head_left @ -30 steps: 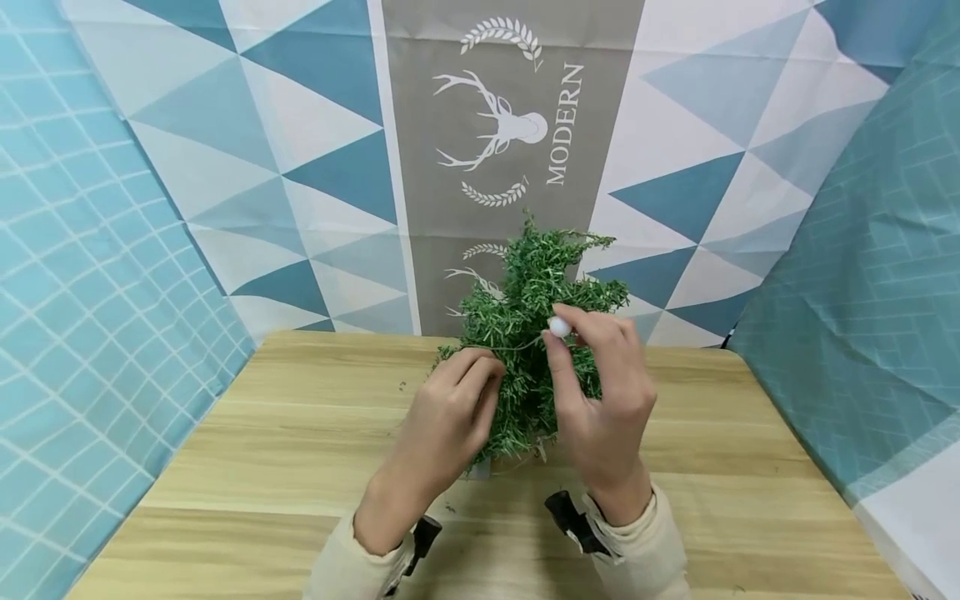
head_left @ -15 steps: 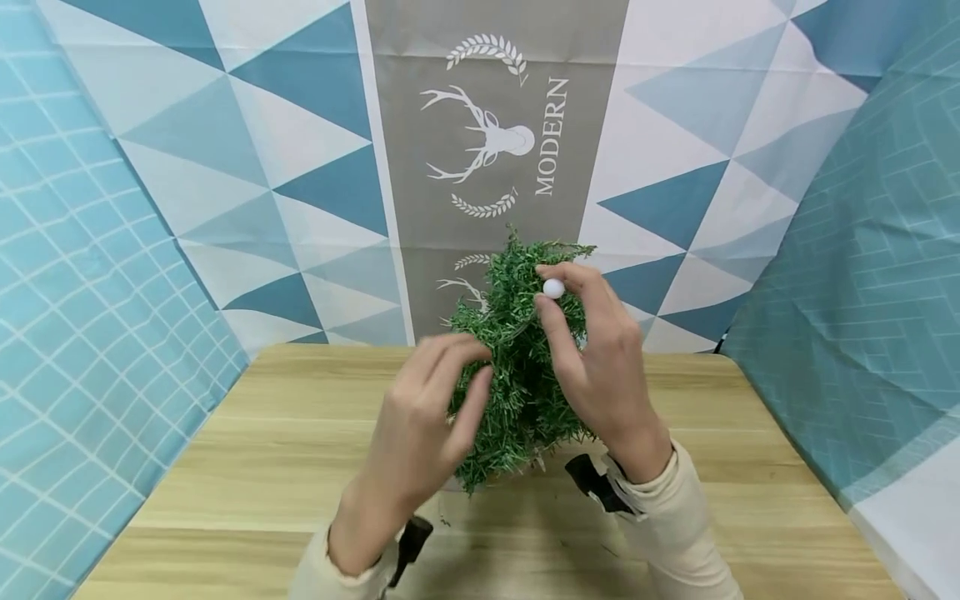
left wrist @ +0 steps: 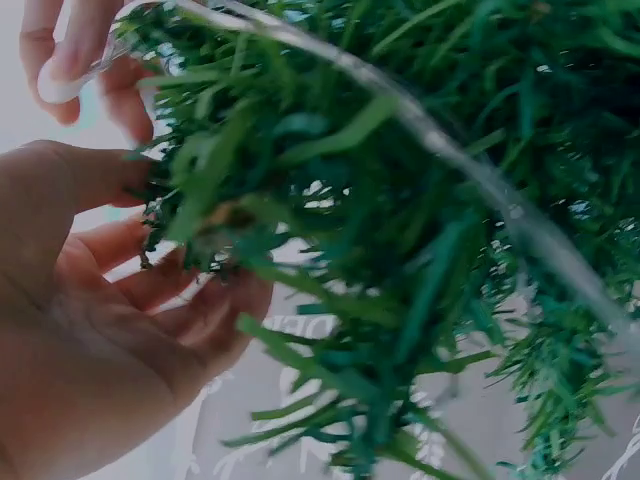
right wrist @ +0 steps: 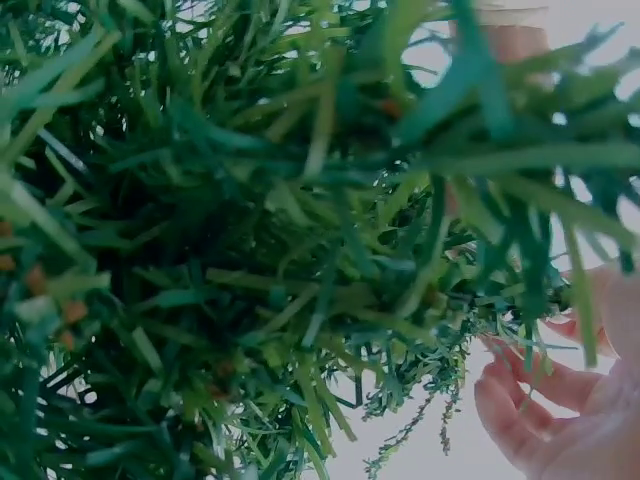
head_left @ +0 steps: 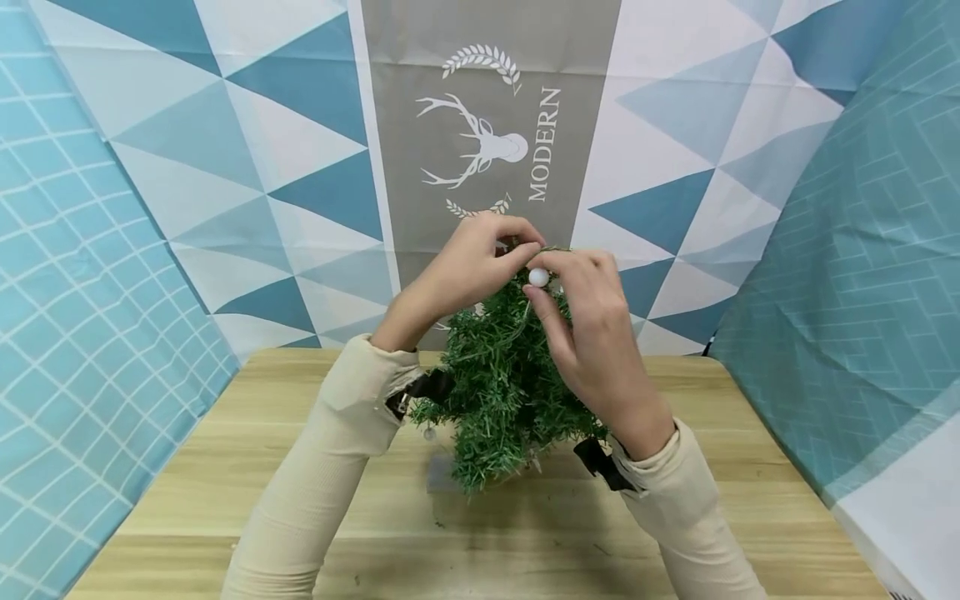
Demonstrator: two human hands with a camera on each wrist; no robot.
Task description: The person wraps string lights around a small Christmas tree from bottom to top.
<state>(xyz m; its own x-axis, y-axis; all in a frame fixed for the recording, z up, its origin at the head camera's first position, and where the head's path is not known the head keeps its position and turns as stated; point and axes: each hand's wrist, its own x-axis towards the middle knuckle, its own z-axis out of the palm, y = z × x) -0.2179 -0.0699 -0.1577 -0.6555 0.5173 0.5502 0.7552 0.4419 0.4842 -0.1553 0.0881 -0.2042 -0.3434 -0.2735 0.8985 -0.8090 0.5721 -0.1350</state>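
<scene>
A small artificial pine tree [head_left: 502, 400] stands upright on the table, with a thin clear wire [left wrist: 450, 150] running over its branches. My right hand [head_left: 596, 325] pinches a white ball [head_left: 538, 277] on this wire between thumb and forefinger, just in front of the treetop. The left hand [head_left: 480, 258] reaches up past the tree's left side. Its thumb and curled fingers hold the leafy tip, close to the right fingertips. In the left wrist view, thumb and fingers lie on either side of the green tip [left wrist: 190, 210]. Foliage hides part of the hand in the right wrist view.
Another small ball [head_left: 430, 432] hangs low at the tree's left. Beneath it a grey block-like base [head_left: 442, 473] shows on the wooden table [head_left: 360, 533]. A patterned cloth [head_left: 315, 150] rises behind, with blue cloths at both sides.
The left hand has let go at the tree's lower left and moved up to the top. The right hand has carried the ball up and slightly left. The head view has shifted a little.
</scene>
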